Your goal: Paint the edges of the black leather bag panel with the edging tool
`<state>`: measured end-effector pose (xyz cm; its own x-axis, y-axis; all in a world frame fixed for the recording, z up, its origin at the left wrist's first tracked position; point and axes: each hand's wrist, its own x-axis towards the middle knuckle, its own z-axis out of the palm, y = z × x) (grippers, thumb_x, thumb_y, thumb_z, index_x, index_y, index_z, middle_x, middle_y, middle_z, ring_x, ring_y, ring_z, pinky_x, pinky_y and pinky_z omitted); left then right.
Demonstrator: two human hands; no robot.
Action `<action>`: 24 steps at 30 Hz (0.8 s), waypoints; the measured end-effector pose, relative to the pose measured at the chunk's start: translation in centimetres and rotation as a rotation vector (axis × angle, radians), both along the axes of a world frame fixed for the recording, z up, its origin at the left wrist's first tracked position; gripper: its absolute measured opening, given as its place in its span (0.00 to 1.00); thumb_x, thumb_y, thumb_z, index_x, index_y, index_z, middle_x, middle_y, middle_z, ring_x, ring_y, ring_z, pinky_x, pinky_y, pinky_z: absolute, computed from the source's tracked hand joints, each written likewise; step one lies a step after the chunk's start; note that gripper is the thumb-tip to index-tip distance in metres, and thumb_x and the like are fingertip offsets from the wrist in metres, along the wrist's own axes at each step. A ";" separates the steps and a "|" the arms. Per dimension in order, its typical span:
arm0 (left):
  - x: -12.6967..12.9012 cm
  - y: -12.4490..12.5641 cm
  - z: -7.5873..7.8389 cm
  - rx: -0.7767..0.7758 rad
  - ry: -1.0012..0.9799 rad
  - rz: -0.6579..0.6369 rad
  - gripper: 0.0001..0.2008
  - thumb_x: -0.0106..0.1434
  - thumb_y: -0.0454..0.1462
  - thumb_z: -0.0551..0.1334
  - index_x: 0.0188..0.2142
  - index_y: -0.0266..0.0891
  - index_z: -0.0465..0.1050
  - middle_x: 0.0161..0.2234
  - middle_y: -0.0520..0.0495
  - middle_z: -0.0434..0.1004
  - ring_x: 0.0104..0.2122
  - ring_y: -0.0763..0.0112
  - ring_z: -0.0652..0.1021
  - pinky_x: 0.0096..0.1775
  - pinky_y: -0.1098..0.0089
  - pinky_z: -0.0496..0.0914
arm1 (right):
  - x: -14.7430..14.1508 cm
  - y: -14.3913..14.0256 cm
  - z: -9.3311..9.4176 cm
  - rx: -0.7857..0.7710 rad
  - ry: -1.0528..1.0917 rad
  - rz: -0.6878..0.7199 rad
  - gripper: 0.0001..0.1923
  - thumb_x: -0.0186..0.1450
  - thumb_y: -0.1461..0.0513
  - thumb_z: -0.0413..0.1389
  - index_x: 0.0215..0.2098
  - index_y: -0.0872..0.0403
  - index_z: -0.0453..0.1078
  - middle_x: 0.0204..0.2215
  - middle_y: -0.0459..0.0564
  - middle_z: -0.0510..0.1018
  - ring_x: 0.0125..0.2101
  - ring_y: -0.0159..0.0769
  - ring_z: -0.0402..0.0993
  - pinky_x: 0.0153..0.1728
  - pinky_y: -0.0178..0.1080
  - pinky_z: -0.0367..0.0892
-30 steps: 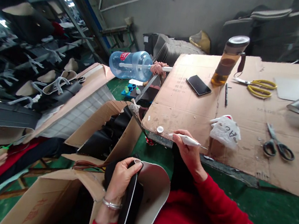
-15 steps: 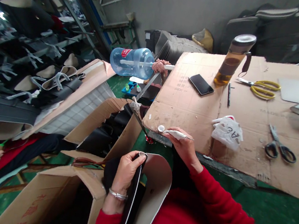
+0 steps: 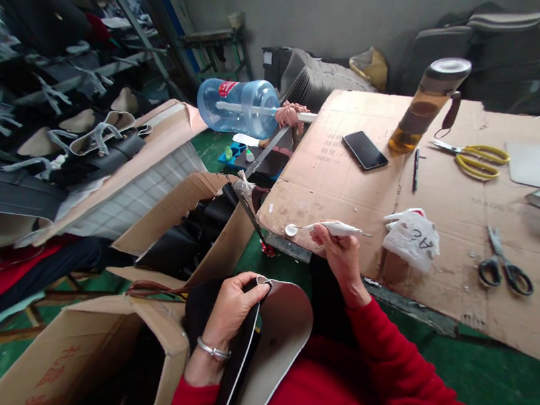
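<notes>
Two hands are working at a cardboard-covered table (image 3: 450,208): the left hand (image 3: 235,305) is pinching the top edge of a curved grey leather panel (image 3: 282,331) over the lap, the right hand (image 3: 341,249) is gripping a white pen-like tool (image 3: 334,228) at the table's near edge.

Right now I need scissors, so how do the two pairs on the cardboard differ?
The yellow-handled scissors lie far back beside the bottle; the black-handled scissors lie nearer, right of the white bag. Yellow's blades point left, black's point away. Both lie flat, untouched.
</notes>
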<state>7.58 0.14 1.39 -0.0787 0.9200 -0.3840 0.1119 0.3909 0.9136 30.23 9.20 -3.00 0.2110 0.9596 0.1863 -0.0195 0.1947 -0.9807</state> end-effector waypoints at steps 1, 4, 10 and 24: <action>-0.1 0.0 0.0 0.007 0.014 -0.005 0.11 0.52 0.42 0.73 0.30 0.36 0.82 0.26 0.51 0.79 0.27 0.71 0.74 0.31 0.73 0.66 | 0.0 0.1 0.1 -0.011 0.054 -0.021 0.26 0.65 0.41 0.64 0.39 0.56 0.76 0.29 0.52 0.81 0.27 0.40 0.78 0.29 0.38 0.74; -0.1 -0.1 -0.1 0.034 0.048 -0.037 0.10 0.54 0.42 0.73 0.31 0.37 0.82 0.27 0.51 0.79 0.28 0.70 0.74 0.32 0.73 0.66 | 0.4 0.3 0.7 -0.038 0.162 -0.093 0.28 0.63 0.40 0.65 0.39 0.57 0.75 0.29 0.53 0.82 0.26 0.40 0.78 0.27 0.39 0.75; 0.1 -0.4 -0.3 0.054 0.081 -0.080 0.09 0.55 0.41 0.72 0.32 0.37 0.82 0.28 0.50 0.80 0.30 0.69 0.75 0.34 0.72 0.66 | 0.6 -1.5 1.1 -0.113 0.252 0.066 0.25 0.66 0.41 0.64 0.36 0.56 0.75 0.27 0.51 0.80 0.24 0.37 0.75 0.25 0.36 0.72; 0.3 -1.0 0.2 0.047 0.070 -0.108 0.09 0.54 0.41 0.72 0.31 0.37 0.81 0.28 0.50 0.78 0.31 0.68 0.74 0.35 0.71 0.65 | -1.9 -4.8 1.5 -0.209 0.344 0.516 0.21 0.66 0.47 0.67 0.32 0.57 0.75 0.22 0.48 0.76 0.22 0.32 0.70 0.25 0.33 0.66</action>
<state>7.89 -0.82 1.60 -0.0038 0.9413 -0.3374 0.2155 0.3303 0.9190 28.31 4.41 -1.46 -0.2725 0.9621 -0.0115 -0.3786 -0.1182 -0.9180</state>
